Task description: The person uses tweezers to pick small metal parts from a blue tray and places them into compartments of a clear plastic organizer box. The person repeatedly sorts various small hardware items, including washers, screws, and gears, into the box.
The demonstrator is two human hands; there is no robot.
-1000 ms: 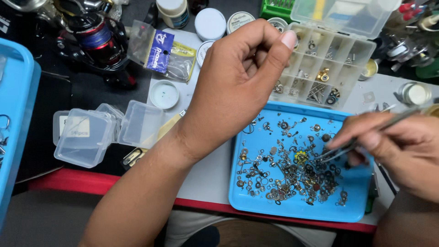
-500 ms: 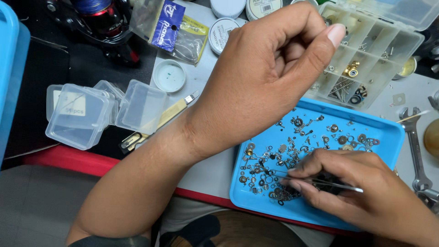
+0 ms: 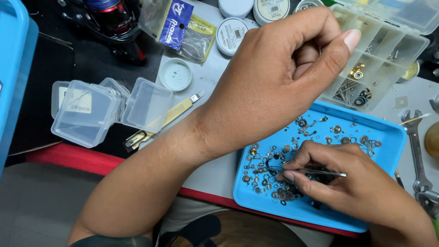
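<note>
Right hand (image 3: 352,187) at 4 o'clock, low over the blue tray (image 3: 388,137). Fingers pinched shut on slim metal tweezers (image 3: 311,172), held near level, tips pointing toward 9 o'clock into the heap of small parts (image 3: 270,176). The flat angle looks suited to lifting one piece out of the pile without scattering the rest.

Left hand (image 3: 279,77) raised at centre, above the tray's upper left corner. Loosely curled into a fist, thumb laid against the forefinger; whether anything tiny sits inside, I cannot tell. Forearm runs down to 7 o'clock.

Tray lies on the counter (image 3: 206,178) near its front edge, raised rim keeping the loose parts in. Parts are washers, rings, gears and screws, too many and too tangled to count.

Parts box (image 3: 379,59), clear and divided, at 1 o'clock just beyond the tray, lid open; screws and brass bits show in separate compartments, within easy reach of both hands.

At 9 o'clock: a cluster of clear hinged cases (image 3: 96,110), about three, some open. One knife (image 3: 164,120) with a yellowish handle lies slanted beside them. One small white lid (image 3: 175,74) at 11 o'clock. Three round tins (image 3: 232,30) along 12 o'clock. One wrench (image 3: 418,151) at 3 o'clock, right of the tray.
</note>
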